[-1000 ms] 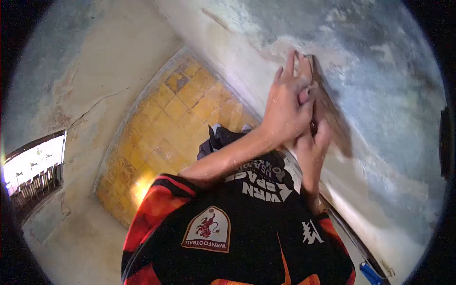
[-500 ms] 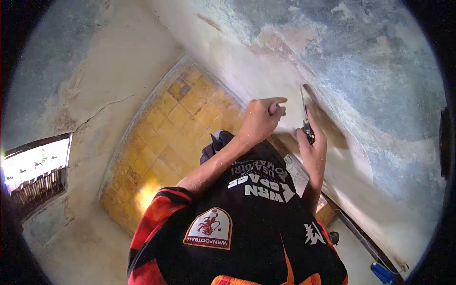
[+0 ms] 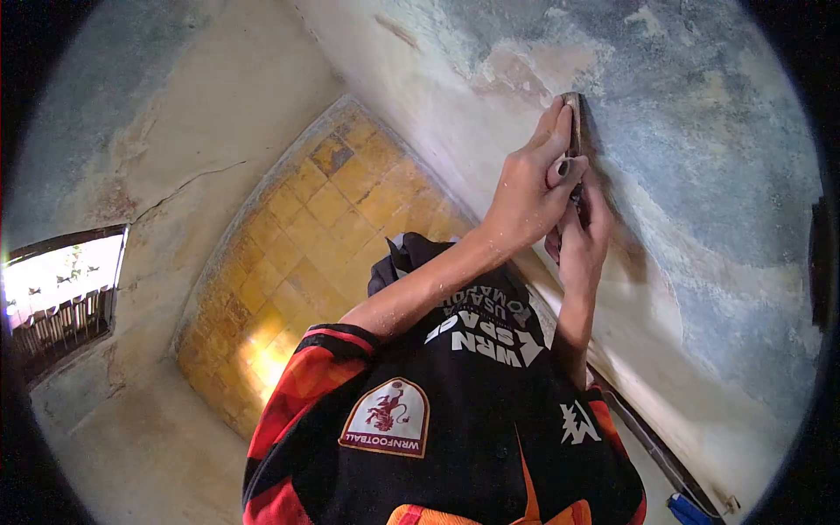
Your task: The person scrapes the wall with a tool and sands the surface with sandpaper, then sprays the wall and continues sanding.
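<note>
My right hand [image 3: 581,241] is closed round the handle of a putty knife, which is mostly hidden behind my fingers. Seen nearly edge-on, the putty knife's blade [image 3: 575,118] lies at the wall, by the border between pale plaster and blue-grey paint. My left hand [image 3: 529,188] has come against the putty knife, its longer fingers stretched along the blade. Curled round a short handle [image 3: 563,167] with a round, dark end, the rest of my left hand hides the tool it belongs to.
Patchy wall [image 3: 700,175] with peeling paint fills the right side. Yellow floor tiles [image 3: 306,227] lie below to the left. A low barred window [image 3: 66,297] and a cracked wall [image 3: 188,197] stand at left. Something blue [image 3: 689,509] lies at lower right.
My left hand has moved up and right from open air to the putty knife's blade. My right hand has raised the putty knife a little along the wall.
</note>
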Available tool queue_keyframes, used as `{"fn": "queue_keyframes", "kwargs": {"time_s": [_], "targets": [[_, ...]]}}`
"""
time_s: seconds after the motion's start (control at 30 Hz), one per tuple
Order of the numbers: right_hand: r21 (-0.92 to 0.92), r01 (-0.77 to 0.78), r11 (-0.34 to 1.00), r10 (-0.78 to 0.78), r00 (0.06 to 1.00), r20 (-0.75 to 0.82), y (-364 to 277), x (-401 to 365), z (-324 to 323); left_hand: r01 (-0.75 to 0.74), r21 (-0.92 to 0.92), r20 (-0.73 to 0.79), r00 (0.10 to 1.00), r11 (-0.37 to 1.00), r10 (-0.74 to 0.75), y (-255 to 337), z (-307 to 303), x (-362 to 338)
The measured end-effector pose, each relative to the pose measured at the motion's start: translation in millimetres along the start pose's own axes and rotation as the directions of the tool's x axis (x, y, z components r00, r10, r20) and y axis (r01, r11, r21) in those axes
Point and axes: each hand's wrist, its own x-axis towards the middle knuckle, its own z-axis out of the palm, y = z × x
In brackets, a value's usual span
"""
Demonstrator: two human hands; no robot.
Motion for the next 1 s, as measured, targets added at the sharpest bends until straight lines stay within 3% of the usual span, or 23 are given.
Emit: {"fn": "queue_keyframes", "kwargs": {"time_s": [0.07, 0.2, 0.27, 0.37, 0.67, 0.83, 0.9, 0.97, 1.0], "targets": [[-0.074, 0.043, 0.996, -0.044, 0.999, -0.005, 5, 4, -3, -0.037, 0.09, -0.018, 0.999, 0.995, 0.039, 0, 2, -1], [-0.143, 0.119, 0.983, -0.122, 0.992, -0.015, 14, 7, -5, 0.038, 0.03, 0.01, 0.999, 0.999, -0.038, 4, -1, 1], [-0.128, 0.104, 0.986, -0.107, 0.994, -0.014, 15, 6, -3, 0.059, 0.017, 0.03, 0.998, 0.998, -0.059, 4, -2, 2], [-0.138, 0.065, 0.988, -0.069, 0.997, -0.021, 13, 2, -1, -0.024, 0.046, 0.028, 0.999, 0.999, 0.023, 0, -4, 2], [-0.175, 0.023, 0.984, -0.027, 0.999, -0.02, -3, 6, 12, 0.021, 0.015, -0.049, 0.999, 1.0, -0.021, 5, -3, 7], [-0.195, 0.005, 0.981, -0.014, 0.999, -0.045, -4, 11, 24, 0.399, 0.022, 0.212, 0.894, 0.917, -0.394, 22, -36, 28], [-0.104, -0.073, 0.992, 0.064, 0.994, -0.092, -12, 1, 26, 0.06, 0.01, 0.035, 0.998, 0.998, -0.06, 9, -14, 12], [-0.105, -0.159, 0.982, 0.149, 0.984, -0.094, -24, 2, 27, 0.035, 0.032, 0.026, 0.999, 0.999, -0.036, 0, -12, 13], [-0.146, -0.053, 0.988, 0.043, 0.997, -0.067, -15, 7, 26, 0.032, 0.052, 0.019, 0.999, 0.998, -0.033, -2, -15, 16]]}}
